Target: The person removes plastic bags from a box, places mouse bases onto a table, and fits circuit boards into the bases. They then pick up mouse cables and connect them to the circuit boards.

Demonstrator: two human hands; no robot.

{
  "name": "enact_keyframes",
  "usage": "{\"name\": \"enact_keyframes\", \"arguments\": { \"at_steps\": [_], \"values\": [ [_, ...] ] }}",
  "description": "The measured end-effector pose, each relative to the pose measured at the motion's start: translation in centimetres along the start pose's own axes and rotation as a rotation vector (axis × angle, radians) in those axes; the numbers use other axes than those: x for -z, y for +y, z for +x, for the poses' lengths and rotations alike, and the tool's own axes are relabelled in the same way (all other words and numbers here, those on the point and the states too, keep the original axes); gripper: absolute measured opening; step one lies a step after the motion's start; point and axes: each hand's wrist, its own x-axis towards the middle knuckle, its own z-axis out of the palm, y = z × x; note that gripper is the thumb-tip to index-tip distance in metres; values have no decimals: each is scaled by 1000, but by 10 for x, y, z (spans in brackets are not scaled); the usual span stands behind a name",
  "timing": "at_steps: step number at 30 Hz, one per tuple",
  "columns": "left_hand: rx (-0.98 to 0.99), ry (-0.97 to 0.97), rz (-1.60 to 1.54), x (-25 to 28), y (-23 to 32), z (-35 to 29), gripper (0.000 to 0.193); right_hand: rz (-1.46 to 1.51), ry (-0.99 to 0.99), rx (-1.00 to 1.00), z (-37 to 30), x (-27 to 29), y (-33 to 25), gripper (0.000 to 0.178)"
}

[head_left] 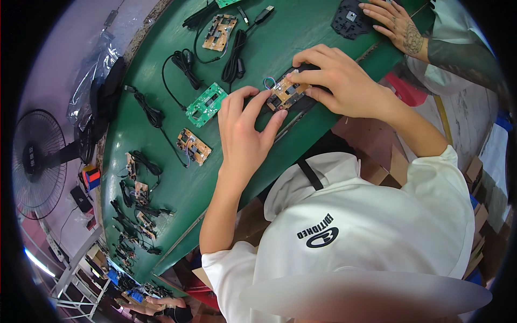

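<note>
Watching over the head camera, I saw dark printed lettering and a round emblem on the front of the worker's white shirt (371, 220), and pale characters on the hub of the fan (33, 161) at the far left. I made out no label on the boards.

The left forearm ran away from the near side, almost straight, and the left hand (241, 124) sat palm down with its thumb spread toward the right. The right forearm came in slantwise from the near right, and the right hand (344, 81) arched over from that side, knuckles raised.

Between them, close to the near edge of the green table (291, 40), I had the brown circuit board (288, 92), tilted, over a dark shell. The left thumb and forefinger pinched its left end; the right fingertips and thumb gripped its right end. Just left of the left hand I noted a green circuit board (206, 105) with a coiled black cable (186, 70) beyond it.
</note>
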Motion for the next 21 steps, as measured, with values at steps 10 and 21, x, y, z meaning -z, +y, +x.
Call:
{"name": "enact_keyframes", "arguments": {
  "at_steps": [10,21],
  "values": [
    [-50,72,28,-6,1,-1,45,-61,22,36,0,0,-2,35],
    [-170,196,-51,19,16,-19,57,-356,143,-69,14,35,14,31]
  ]
}}
